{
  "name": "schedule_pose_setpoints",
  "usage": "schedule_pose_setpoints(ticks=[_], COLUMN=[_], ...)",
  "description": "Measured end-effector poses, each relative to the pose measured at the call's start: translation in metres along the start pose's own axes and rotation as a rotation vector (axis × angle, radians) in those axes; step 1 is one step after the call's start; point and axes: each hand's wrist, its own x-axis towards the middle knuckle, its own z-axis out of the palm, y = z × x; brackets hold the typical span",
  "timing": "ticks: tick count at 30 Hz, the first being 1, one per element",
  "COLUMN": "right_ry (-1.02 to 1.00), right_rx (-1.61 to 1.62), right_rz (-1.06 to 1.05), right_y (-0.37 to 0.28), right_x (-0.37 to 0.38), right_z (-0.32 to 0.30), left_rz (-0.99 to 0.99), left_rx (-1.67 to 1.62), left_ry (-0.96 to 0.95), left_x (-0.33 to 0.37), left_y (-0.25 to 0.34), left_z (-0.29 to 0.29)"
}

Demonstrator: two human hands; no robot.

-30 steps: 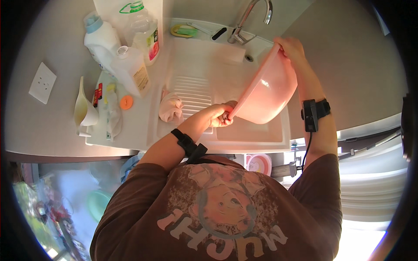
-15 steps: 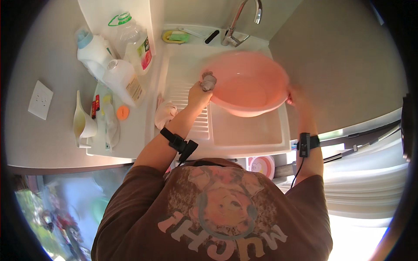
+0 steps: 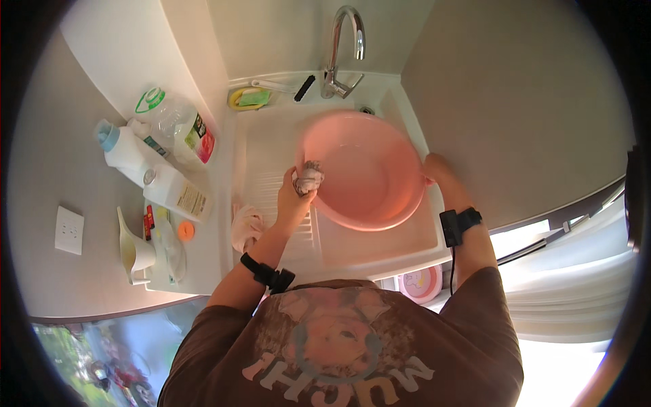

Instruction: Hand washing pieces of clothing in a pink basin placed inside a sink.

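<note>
A pink basin (image 3: 369,193) is in the white sink (image 3: 332,252), its mouth facing up and no water plainly visible inside. My left hand (image 3: 293,205) is closed round a small bunched greyish cloth (image 3: 310,176) at the basin's left rim. Whether those fingers also grip the rim is hidden. On the far side, my right hand (image 3: 439,168) grasps the basin's right rim, with its fingertips mostly out of sight. A pale pinkish cloth (image 3: 248,228) lies crumpled on the sink's left edge, beside my left forearm.
A chrome tap (image 3: 334,80) rises behind the basin. A black-bristled brush (image 3: 304,89) and a green sponge (image 3: 254,99) lie on the back ledge. Several bottles (image 3: 178,192), a cream scoop (image 3: 134,254) and an orange lid (image 3: 186,231) occupy the left counter. A wall closes the right side.
The whole view has shifted. Relative to the tap, the basin has come nearer to me and its mouth looks rounder. Both hands stay at its rim, the left still holding the cloth.
</note>
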Motion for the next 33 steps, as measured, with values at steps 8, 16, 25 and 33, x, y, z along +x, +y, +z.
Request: schedule_pose_setpoints(ticks=[8,16,25,33], right_ry=[0.531,0.802,0.562,0.39], right_rx=[0.138,-0.005,-0.142,0.054], right_rz=[-0.706,-0.886,-0.779,-0.696], right_y=[-0.083,-0.149,-0.158,-0.127], right_x=[0.092,0.153,0.141,0.098], right_z=[-0.048,-0.079,-0.083,-0.074], left_rz=[-0.207,-0.289,-0.283,-0.055], left_rx=[-0.068,-0.055,-0.009,0.395], left_ry=[-0.091,-0.108,-0.105,-0.034], left_x=[0.003,-0.003,-0.013,-0.032], left_y=[0.016,0.012,0.02,0.044], left_z=[-0.014,-0.009,-0.015,-0.063])
